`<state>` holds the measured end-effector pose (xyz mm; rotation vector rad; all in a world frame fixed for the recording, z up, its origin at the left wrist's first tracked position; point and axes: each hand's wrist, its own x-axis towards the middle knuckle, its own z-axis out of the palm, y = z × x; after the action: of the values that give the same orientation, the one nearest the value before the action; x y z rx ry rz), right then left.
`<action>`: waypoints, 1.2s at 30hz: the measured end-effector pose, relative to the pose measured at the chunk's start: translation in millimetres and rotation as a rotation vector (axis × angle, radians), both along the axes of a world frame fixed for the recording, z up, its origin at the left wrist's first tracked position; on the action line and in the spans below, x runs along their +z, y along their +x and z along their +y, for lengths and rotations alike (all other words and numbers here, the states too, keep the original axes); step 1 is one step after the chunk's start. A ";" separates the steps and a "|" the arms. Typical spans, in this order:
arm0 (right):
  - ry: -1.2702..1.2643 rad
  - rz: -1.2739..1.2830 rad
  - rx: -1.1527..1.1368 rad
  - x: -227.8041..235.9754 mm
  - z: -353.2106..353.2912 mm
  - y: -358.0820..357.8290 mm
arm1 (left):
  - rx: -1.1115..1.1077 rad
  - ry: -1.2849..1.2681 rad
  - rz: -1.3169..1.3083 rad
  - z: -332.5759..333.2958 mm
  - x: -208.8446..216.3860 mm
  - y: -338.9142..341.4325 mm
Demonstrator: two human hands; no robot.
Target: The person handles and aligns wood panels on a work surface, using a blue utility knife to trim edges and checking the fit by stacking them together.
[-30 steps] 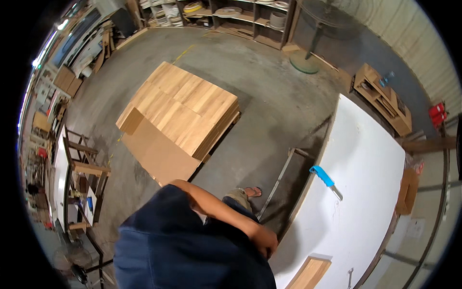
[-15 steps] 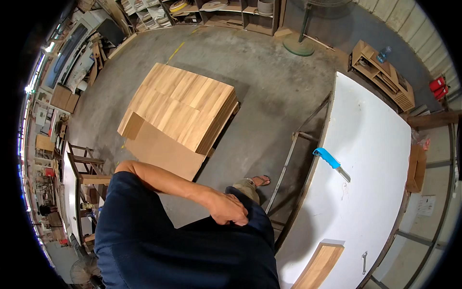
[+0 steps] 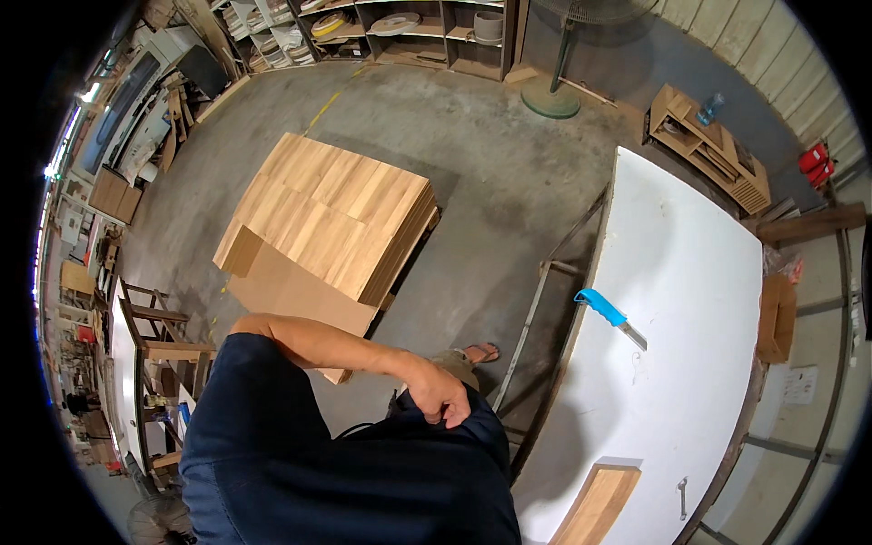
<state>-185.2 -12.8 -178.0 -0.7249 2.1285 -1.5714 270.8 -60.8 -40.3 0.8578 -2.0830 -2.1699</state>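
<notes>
Grip seemed the point to mind. The left hand (image 3: 442, 400) lay knuckles-up on the dark blue cloth shirt (image 3: 345, 481) at the waist, and any hold there would have gone best with a light pinch and the elbow kept in, away from the edge of the broad white-topped worktable (image 3: 690, 272) at three o'clock. The bare forearm crossed the body from nine o'clock and the wrist bent down. The fingers were curled under, so I could not tell whether they pinched the cloth or only rested on it. The right hand was out of sight. A blue-handled hand knife (image 3: 607, 313) lay on the table at two o'clock, well apart from the hand. A square stack of pale wooden boards (image 3: 336, 218) sat on the floor at eleven o'clock.
</notes>
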 end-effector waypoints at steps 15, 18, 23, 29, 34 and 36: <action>0.026 0.009 -0.035 -7.4 14.8 -6.9 | -0.054 -0.152 0.038 -28.5 -1.2 -26.6; 0.020 0.017 -0.047 -7.5 19.1 -8.8 | 0.050 -0.270 0.027 -33.7 -9.3 -43.6; 0.034 0.051 -0.111 -5.6 49.7 -22.4 | 0.363 -0.535 0.031 -65.6 46.7 -70.5; 0.231 0.259 -0.185 -78.8 180.3 -133.5 | 0.650 -0.861 0.492 -106.2 190.5 -55.7; 0.647 0.696 -0.228 -148.7 301.5 -217.4 | 0.916 -0.932 0.649 -102.0 289.6 -24.6; 0.527 0.560 -0.299 -110.3 300.6 -182.6 | 1.004 -0.580 0.716 -81.4 302.5 -57.0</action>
<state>-367.8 287.8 -288.2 -0.7390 3.0068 -0.8958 213.7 -142.1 262.2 0.6683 -1.3186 -1.0290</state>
